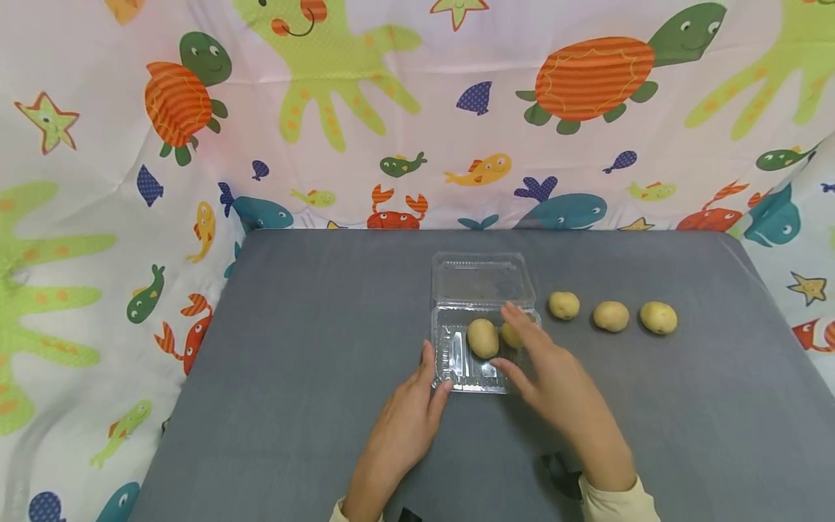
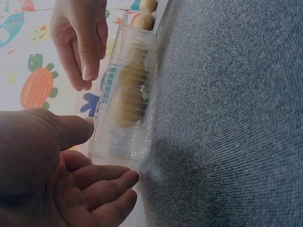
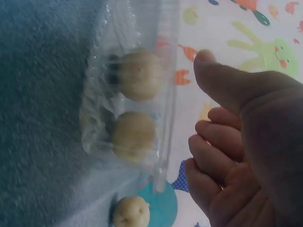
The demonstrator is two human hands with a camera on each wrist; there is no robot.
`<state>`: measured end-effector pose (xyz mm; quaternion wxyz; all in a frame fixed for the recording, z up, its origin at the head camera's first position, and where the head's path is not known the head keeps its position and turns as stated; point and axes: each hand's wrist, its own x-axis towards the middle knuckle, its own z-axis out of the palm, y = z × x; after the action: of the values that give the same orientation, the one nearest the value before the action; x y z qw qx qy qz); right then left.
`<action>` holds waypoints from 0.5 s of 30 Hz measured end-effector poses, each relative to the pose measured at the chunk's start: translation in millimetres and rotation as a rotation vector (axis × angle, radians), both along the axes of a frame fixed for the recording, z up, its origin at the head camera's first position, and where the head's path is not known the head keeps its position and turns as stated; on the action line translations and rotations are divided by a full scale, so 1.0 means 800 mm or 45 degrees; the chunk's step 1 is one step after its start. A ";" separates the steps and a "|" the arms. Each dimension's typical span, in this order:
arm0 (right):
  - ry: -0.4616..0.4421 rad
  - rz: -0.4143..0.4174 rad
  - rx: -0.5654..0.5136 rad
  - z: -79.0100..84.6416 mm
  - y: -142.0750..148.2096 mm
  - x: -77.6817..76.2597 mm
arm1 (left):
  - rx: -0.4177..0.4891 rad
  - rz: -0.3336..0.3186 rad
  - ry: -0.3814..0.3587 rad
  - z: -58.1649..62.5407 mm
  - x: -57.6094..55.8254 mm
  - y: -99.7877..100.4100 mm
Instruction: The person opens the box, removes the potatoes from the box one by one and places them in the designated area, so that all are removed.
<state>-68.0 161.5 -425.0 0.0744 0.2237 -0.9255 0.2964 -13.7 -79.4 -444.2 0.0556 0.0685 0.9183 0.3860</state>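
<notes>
A clear plastic clamshell box [image 1: 450, 380] lies with its lid [image 1: 479, 281] folded back on the far side. Inside its base are two potatoes, one near the middle [image 1: 483, 338] and another to its right [image 1: 511, 335], partly behind my right fingers. My left hand [image 1: 403, 428] is at the box's front left corner, its thumb by the rim [image 2: 94, 142] and its fingers loosely bent alongside. Over the right part of the box hovers my right hand [image 1: 566, 388], thumb and fingers spread apart, holding nothing; the right wrist view shows it apart from the box wall [image 3: 163, 156].
To the right of the box, three more potatoes lie in a row: one near it [image 1: 564, 306], a middle one [image 1: 611, 317] and a far right one [image 1: 659, 317]. They rest on a grey cloth-covered table [image 1: 313, 326]. A sea-animal printed curtain [image 1: 404, 94] hangs behind and at the sides.
</notes>
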 end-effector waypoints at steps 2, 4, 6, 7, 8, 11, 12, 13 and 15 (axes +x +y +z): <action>0.002 -0.011 0.010 -0.003 -0.004 0.001 | -0.001 -0.003 -0.016 0.000 0.001 0.000; 0.003 -0.021 0.019 -0.005 -0.007 0.002 | 0.001 -0.004 -0.018 -0.001 0.002 0.000; 0.002 -0.030 0.021 -0.006 -0.011 0.003 | 0.002 -0.001 -0.014 -0.001 0.002 0.000; 0.003 -0.035 0.023 -0.007 -0.012 0.003 | 0.003 0.001 -0.014 -0.002 0.002 0.001; 0.003 -0.041 0.026 -0.007 -0.013 0.003 | 0.003 0.001 -0.006 -0.002 0.002 0.001; 0.009 -0.055 0.039 -0.010 -0.017 0.003 | 0.003 0.000 0.010 -0.002 0.001 0.001; 0.012 -0.057 0.042 -0.011 -0.019 0.003 | 0.003 0.001 0.010 -0.002 0.001 0.001; 0.018 -0.058 0.045 -0.012 -0.020 0.003 | 0.004 0.001 0.011 -0.002 0.000 0.001; 0.035 -0.054 0.046 -0.014 -0.023 0.003 | 0.003 -0.001 0.010 -0.002 -0.001 0.001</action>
<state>-65.7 143.5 -436.4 0.0892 0.2093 -0.9342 0.2748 -14.2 -78.3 -445.6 0.0521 0.0706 0.9180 0.3868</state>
